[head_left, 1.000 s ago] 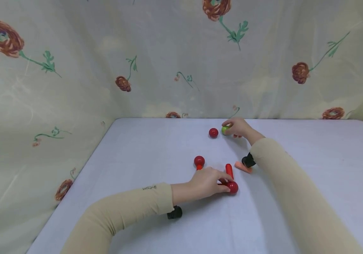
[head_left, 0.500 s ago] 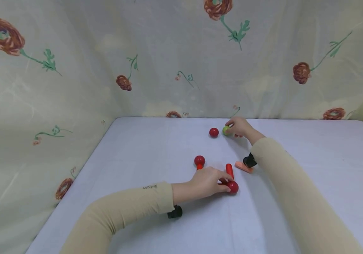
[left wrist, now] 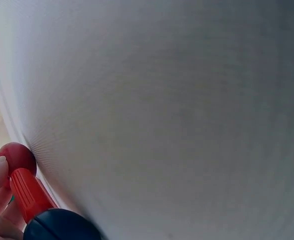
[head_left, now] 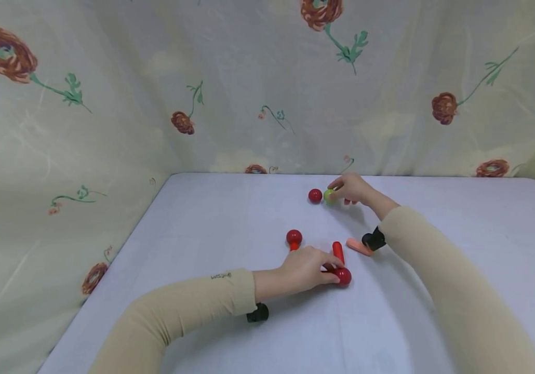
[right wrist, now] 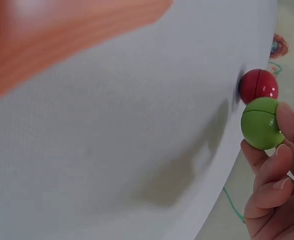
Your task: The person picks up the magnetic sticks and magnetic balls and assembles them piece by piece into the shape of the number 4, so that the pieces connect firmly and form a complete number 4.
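Observation:
My left hand (head_left: 302, 270) pinches a glossy red ball (head_left: 344, 276) between thumb and fingertips, low over the table. In the left wrist view a red ridged piece (left wrist: 29, 192) and a dark rounded part (left wrist: 62, 226) line up in front of that ball; whether they are joined to it I cannot tell. Farther back, my right hand (head_left: 352, 188) holds a green ball (right wrist: 260, 122) with a thin seam, thumb on one side and fingers on the other. Close beside the green ball is a second red ball (head_left: 315, 196), also seamed.
Another red ball (head_left: 294, 237) with an orange-red stem lies behind my left hand, which partly hides it. A red stick (head_left: 338, 252) and a salmon-coloured stick (head_left: 359, 246) lie between my arms. White cloth covers the table (head_left: 221, 223); a flowered curtain (head_left: 230, 62) hangs behind.
My right hand has shifted slightly left with the green ball, bringing it nearer the far red ball, while the right forearm has swung a little right. The left hand has stayed still.

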A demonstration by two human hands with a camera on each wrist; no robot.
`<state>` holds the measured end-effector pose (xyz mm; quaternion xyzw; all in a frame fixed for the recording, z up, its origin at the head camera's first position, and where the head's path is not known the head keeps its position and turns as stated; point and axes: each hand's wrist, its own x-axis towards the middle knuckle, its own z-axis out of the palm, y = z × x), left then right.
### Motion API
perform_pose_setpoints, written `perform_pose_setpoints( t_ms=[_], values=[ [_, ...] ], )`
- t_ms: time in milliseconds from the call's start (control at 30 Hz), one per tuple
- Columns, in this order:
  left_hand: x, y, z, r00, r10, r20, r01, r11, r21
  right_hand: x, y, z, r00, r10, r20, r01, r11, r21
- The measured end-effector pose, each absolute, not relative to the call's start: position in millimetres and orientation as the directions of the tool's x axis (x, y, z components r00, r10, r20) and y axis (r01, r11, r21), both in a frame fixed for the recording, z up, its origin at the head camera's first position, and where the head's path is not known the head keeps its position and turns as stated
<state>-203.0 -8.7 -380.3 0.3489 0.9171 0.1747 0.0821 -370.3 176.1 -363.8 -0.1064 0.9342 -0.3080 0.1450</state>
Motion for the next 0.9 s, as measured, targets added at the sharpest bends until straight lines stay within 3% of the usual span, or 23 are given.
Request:
perform_pose_setpoints(
  t_ms=[900],
  values=[
    [-201.4,-9.3,-378.6,-0.734,0.679,-0.022,0.623,0.686,0.376,-314.9,182.4,-358.1,-0.880,-0.379,-0.285,-0.115,0.754,-0.647]
  ],
)
